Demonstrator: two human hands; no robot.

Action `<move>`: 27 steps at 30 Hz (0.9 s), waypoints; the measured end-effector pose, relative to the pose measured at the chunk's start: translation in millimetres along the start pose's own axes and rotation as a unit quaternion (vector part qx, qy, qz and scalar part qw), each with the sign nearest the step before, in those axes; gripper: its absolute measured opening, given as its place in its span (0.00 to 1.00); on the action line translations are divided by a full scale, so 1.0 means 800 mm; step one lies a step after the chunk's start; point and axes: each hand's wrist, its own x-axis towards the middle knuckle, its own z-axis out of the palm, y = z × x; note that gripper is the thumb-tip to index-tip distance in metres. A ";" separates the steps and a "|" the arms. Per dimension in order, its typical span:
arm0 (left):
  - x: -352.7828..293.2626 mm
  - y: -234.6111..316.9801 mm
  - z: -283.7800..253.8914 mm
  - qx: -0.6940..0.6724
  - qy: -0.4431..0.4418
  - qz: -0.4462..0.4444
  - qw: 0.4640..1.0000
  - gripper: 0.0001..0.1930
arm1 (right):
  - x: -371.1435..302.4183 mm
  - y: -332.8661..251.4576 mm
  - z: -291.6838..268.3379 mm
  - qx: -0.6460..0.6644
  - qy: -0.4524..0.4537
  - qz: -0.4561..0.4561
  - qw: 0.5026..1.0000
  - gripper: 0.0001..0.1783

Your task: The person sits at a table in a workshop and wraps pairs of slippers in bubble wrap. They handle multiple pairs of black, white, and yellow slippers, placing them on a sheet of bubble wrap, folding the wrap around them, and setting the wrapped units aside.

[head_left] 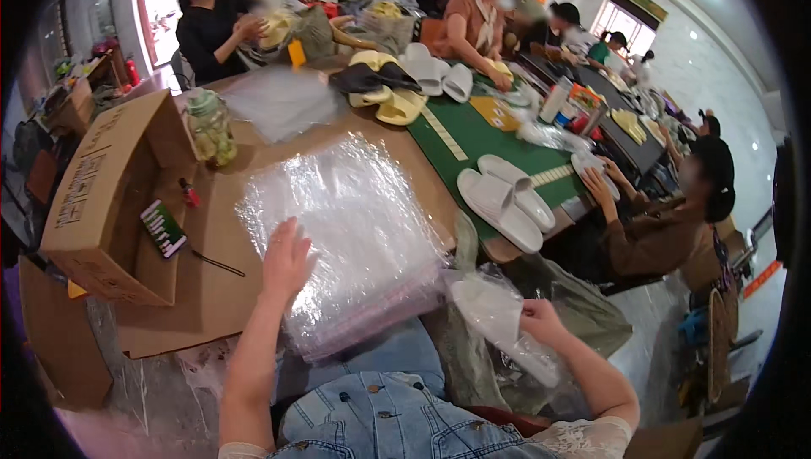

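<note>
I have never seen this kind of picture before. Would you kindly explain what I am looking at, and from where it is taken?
There is no robot here. A person wears a wide camera on the head, looking down; its lens bends straight edges near the rim. The wearer's left hand rests on a shiny stack of clear plastic. The right hand holds a white slipper in clear plastic, beside the table. Also on the table are a cardboard box, a jar and, on a green mat, a pair of white slippers. Other people sit or stand around.
</note>
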 end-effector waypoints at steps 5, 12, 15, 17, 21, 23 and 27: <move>-0.002 -0.005 -0.001 0.008 0.006 0.027 1.000 0.28 | -0.006 0.109 -0.101 -0.301 0.047 0.065 0.950 0.12; 0.000 -0.007 0.000 0.035 0.005 0.041 0.999 0.26 | 0.112 0.141 -0.111 -0.224 0.279 -0.046 0.933 0.15; -0.001 -0.007 -0.002 0.039 0.000 0.035 0.999 0.26 | 0.177 0.063 -0.098 -0.166 0.336 -0.165 0.912 0.12; 0.001 -0.001 -0.002 0.037 -0.001 0.038 0.999 0.25 | 0.227 0.046 -0.099 -0.234 0.362 -0.227 0.873 0.15; 0.003 0.003 -0.006 0.039 -0.009 0.026 0.999 0.25 | 0.337 0.026 -0.082 -0.269 0.339 -0.179 0.884 0.23; 0.003 0.001 -0.003 0.025 0.002 0.035 0.999 0.24 | 0.383 0.019 -0.070 -0.275 0.269 -0.082 0.920 0.25; 0.001 0.001 -0.009 0.003 -0.006 0.010 1.000 0.24 | 0.393 0.010 -0.028 -0.316 0.329 -0.034 0.889 0.19</move>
